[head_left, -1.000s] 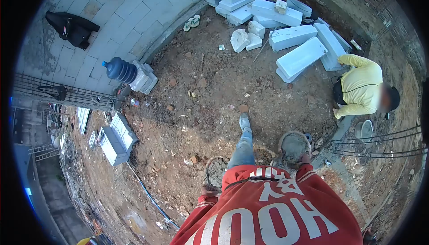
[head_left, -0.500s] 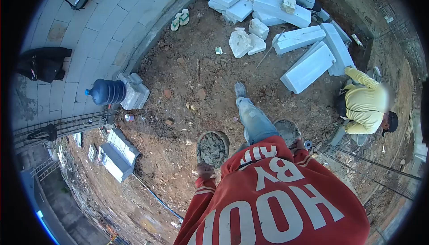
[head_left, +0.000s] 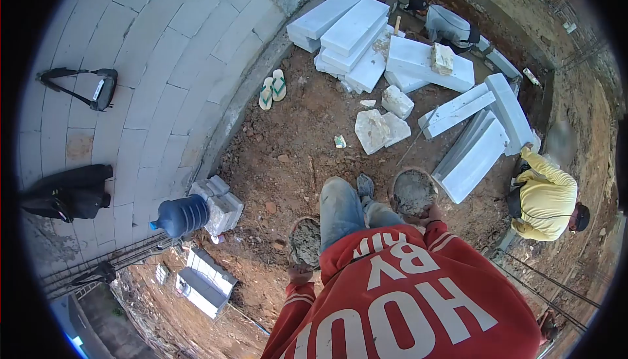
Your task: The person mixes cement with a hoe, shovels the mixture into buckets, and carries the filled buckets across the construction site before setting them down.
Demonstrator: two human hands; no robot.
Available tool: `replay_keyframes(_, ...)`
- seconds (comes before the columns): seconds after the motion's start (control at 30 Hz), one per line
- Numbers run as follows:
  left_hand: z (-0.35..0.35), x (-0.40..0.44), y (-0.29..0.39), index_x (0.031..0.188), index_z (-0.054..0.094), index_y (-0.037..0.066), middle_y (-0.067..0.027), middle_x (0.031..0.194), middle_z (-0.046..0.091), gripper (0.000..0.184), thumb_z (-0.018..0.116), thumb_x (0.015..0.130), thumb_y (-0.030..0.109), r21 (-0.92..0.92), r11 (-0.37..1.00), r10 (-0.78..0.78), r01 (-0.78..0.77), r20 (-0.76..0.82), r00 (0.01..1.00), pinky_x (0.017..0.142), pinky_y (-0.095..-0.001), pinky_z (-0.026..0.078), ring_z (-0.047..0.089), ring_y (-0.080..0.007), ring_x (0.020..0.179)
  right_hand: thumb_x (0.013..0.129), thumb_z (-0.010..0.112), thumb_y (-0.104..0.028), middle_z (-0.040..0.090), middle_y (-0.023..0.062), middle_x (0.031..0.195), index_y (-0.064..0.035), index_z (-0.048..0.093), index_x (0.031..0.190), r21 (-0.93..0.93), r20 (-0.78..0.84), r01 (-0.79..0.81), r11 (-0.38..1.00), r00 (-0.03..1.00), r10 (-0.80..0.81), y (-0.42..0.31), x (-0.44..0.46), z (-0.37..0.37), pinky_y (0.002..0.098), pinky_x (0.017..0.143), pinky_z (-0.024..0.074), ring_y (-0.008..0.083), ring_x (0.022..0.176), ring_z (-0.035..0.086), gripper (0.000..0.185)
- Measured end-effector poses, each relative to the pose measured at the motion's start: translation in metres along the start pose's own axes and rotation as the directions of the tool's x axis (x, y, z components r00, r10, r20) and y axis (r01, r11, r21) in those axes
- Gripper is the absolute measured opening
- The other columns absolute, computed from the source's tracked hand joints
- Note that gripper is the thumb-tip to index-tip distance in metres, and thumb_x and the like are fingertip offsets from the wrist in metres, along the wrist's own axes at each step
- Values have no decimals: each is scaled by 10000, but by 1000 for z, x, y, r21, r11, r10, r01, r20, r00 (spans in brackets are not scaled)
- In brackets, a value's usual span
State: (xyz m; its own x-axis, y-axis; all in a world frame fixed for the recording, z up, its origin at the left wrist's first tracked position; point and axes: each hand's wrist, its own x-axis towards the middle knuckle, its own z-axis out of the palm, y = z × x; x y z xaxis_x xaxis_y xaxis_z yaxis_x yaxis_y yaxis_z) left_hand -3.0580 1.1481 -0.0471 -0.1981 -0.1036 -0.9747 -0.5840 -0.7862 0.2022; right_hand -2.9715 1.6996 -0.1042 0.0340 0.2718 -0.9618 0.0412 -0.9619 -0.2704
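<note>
My left hand [head_left: 301, 274] is closed at the near edge of a round bucket [head_left: 291, 240] filled with wet grey mortar [head_left: 306, 242]. On the other side, my right hand [head_left: 432, 214] grips the near rim of a second bucket [head_left: 393, 193], also holding grey mortar [head_left: 414, 191]. The buckets hang on either side of my legs [head_left: 341, 212], above the dirt. Both hands are small in view, and their fingers are partly hidden.
White blocks [head_left: 471, 156] lie stacked ahead and to the right, with broken chunks [head_left: 373, 131] beside them. A co-worker in yellow [head_left: 546, 195] bends at the right; another person [head_left: 448, 24] crouches at the back. Sandals [head_left: 278, 85] and a blue water jug [head_left: 182, 216] stand along the left wall.
I have moved forward over the dirt, and the blocks, jug and sandals appear closer. My legs have shifted in stride. Both buckets have come along with my hands.
</note>
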Motion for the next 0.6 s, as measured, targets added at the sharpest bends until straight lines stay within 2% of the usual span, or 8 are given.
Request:
replay_keyframes(0.03, 26, -8, 12, 463, 282, 207, 5, 418, 252, 414, 478, 812, 312, -37, 997, -67, 68, 24, 997, 443, -344, 265, 261, -169, 365, 769, 560, -99, 296, -21, 532, -173, 432, 674, 4, 70, 19, 1000, 997, -19, -4, -5, 22, 319, 387, 284, 148, 394, 268, 176)
replay_keyframes(0.07, 34, 10, 22, 463, 282, 207, 5, 418, 252, 414, 478, 812, 312, -28, 997, -66, 67, 26, 997, 443, -344, 265, 261, -169, 365, 769, 560, -99, 296, -21, 532, -173, 432, 674, 13, 69, 17, 1000, 997, -18, -10, -7, 48, 319, 387, 284, 148, 394, 268, 176)
replay_keyframes(0.13, 49, 42, 40, 488, 294, 190, 4, 434, 282, 392, 494, 808, 297, 151, 968, 161, -199, 232, 959, 445, -349, 268, 254, -172, 356, 732, 509, 1, 300, -4, 533, -138, 428, 659, 87, 78, 21, 996, 997, -28, -23, -10, 101, 328, 401, 289, 143, 395, 286, 176)
replay_keyframes(0.37, 188, 71, 119, 546, 284, 201, 53, 504, 280, 342, 498, 812, 226, 350, 924, 72, -156, 241, 968, 448, -329, 264, 231, -130, 426, 726, 542, -44, 349, 14, 580, -113, 452, 677, 51, 52, 51, 997, 997, -54, -43, 24, 256, 390, 481, 383, 169, 455, 350, 124)
replay_keyframes(0.47, 209, 129, 152, 542, 289, 210, 50, 500, 280, 364, 500, 836, 249, 187, 982, -56, 25, 159, 986, 434, -322, 255, 241, -125, 426, 730, 541, -66, 335, 20, 568, -115, 450, 675, -14, -67, 66, 998, 996, -67, -57, -14, 324, 429, 517, 399, 182, 481, 358, 117)
replay_keyframes(0.5, 226, 139, 163, 541, 290, 214, 49, 499, 280, 371, 500, 844, 256, 128, 988, -103, 87, 123, 987, 430, -319, 252, 245, -123, 427, 737, 537, -87, 325, 20, 561, -121, 456, 678, -44, -57, 66, 997, 996, -69, -67, -53, 351, 510, 560, 423, 197, 496, 351, 106)
replay_keyframes(0.53, 253, 137, 172, 540, 292, 217, 48, 498, 280, 379, 501, 853, 264, 89, 989, -127, 118, 107, 986, 425, -317, 249, 248, -122, 427, 737, 537, -87, 325, 20, 561, -121, 456, 678, -35, -58, 75, 997, 995, -77, -72, -70, 380, 510, 560, 423, 197, 496, 351, 106)
replay_keyframes(0.6, 290, 125, 185, 559, 320, 210, 44, 513, 305, 354, 499, 860, 262, 90, 993, -97, 81, 195, 976, 430, -318, 263, 270, -124, 436, 765, 529, -86, 261, -10, 524, -143, 453, 690, -55, -91, 51, 997, 994, -56, -80, -92, 407, 339, 427, 285, 152, 420, 273, 121)
